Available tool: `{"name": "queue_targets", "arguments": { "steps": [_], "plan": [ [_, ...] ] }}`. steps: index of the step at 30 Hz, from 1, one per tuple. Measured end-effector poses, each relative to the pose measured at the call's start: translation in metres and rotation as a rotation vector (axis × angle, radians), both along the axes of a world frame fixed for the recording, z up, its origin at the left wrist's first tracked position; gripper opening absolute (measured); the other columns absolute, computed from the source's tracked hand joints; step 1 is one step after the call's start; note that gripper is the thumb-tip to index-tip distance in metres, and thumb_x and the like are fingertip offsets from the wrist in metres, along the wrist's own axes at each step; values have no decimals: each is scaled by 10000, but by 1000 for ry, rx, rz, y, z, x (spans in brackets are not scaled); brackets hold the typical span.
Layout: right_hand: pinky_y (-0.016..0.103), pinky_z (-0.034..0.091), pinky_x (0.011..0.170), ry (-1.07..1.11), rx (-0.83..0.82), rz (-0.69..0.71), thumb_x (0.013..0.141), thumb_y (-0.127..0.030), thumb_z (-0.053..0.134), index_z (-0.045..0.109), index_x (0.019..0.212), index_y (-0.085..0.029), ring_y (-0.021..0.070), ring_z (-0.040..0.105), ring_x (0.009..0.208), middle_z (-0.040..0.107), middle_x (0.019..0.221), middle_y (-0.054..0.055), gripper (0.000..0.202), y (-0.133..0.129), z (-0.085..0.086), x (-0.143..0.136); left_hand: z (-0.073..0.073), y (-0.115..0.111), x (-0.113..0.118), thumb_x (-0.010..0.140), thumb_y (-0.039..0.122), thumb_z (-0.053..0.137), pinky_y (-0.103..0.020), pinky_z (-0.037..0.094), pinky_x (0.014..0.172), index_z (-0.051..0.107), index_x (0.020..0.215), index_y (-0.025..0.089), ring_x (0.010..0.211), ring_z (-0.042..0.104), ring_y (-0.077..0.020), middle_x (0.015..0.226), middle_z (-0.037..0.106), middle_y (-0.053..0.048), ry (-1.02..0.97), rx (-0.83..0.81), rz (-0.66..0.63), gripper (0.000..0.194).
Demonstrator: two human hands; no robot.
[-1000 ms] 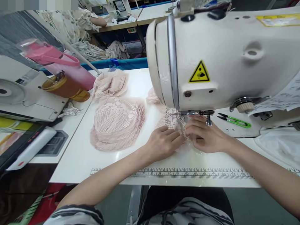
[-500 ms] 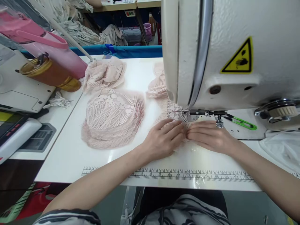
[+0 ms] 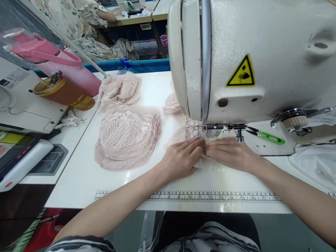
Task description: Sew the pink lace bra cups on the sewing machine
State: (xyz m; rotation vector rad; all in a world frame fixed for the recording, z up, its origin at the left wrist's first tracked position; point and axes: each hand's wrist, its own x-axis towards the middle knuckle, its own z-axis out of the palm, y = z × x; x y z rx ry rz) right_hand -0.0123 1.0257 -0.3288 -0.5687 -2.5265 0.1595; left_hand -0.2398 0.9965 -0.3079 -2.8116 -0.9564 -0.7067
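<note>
While your forearms cross the printed ruler strip (image 3: 210, 196) at the near table edge, both of your hands lie flat on one pale pink lace piece (image 3: 191, 130) just in front of the sewing machine (image 3: 252, 59). Your left hand (image 3: 181, 158) presses down with fingers together and stretched out, holding nothing closed in them; your right hand (image 3: 231, 154) lies the same way, fingers extended and nearly touching the left fingertips. That lace piece is openwork with a scalloped pattern, and its far end runs under the presser foot (image 3: 212, 129), so the part beneath your palms is hidden.

You have bare white table (image 3: 86, 178) open to the left of your left hand, up to the lace stack. To the right, the machine base and a white cloth (image 3: 315, 164) crowd the surface, and the machine head hangs low over your fingers.

Counted outward: one green thread snip (image 3: 266, 136) rests on the machine bed beyond your right hand; one fanned stack of lace pieces (image 3: 127, 138) sits left of the work; a crumpled lace heap (image 3: 118, 89) lies behind it, and another small lace bundle (image 3: 172, 103) sits beside the machine head. Further left stand one pink bottle (image 3: 60, 66) and one amber jar (image 3: 63, 91), touching each other. At the far tables, another person in a floral garment (image 3: 78, 21) is seated.
</note>
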Motion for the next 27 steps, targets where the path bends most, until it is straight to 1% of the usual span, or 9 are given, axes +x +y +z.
{"name": "queue_targets", "arguments": {
  "steps": [5,8,12,15,17,20,25,27],
  "plan": [
    [254,579,731,6,-36,-3,972,-192,465,677,1020,-257,142,659,884,716,890,-19,227,2,0,1,-1,0,1,902,247,521,-373,588,903,605,985,98,1152,631,-251,1212,664,-157,-6,-26,7,190],
    [250,574,713,10,-4,-4,970,-197,469,678,1009,-245,139,662,862,718,887,-13,217,4,4,2,-1,-1,3,906,245,519,-362,595,889,605,1006,92,1168,621,-248,1205,668,-154,-23,-25,6,202],
    [222,524,608,59,154,-14,961,-167,491,658,926,-219,107,660,763,726,860,-25,178,5,12,0,-1,-1,6,930,243,490,-350,597,891,607,1038,94,1187,608,-240,1209,670,-135,-23,-22,14,218],
    [219,447,529,79,294,-78,953,-157,519,636,872,-201,78,647,677,730,817,-35,149,5,17,0,-2,-2,7,950,283,482,-353,588,915,605,1077,87,1189,605,-244,1210,669,-135,-30,-19,12,263],
    [235,416,521,59,345,-131,966,-180,504,635,874,-205,71,635,634,731,808,-37,162,5,17,1,-3,-2,7,959,303,475,-360,585,923,603,1100,85,1190,604,-248,1213,667,-137,-25,-23,4,290],
    [259,392,533,8,345,-193,981,-229,478,642,904,-225,71,604,572,733,827,-41,181,5,15,3,-3,-3,8,966,288,454,-372,587,921,595,1131,93,1202,594,-249,1238,654,-137,-9,-47,3,292],
    [261,362,556,-13,338,-228,970,-275,502,651,931,-241,68,579,558,724,830,-57,157,9,9,5,-6,-2,9,983,293,434,-383,584,929,586,1160,72,1213,584,-261,1238,651,-149,-29,-55,4,321],
    [262,354,567,-10,341,-243,965,-286,508,657,952,-251,69,574,559,722,829,-61,153,10,7,6,-7,-1,9,980,265,431,-385,574,947,582,1178,79,1226,575,-251,1247,646,-145,-27,-69,8,311]
  ]
}}
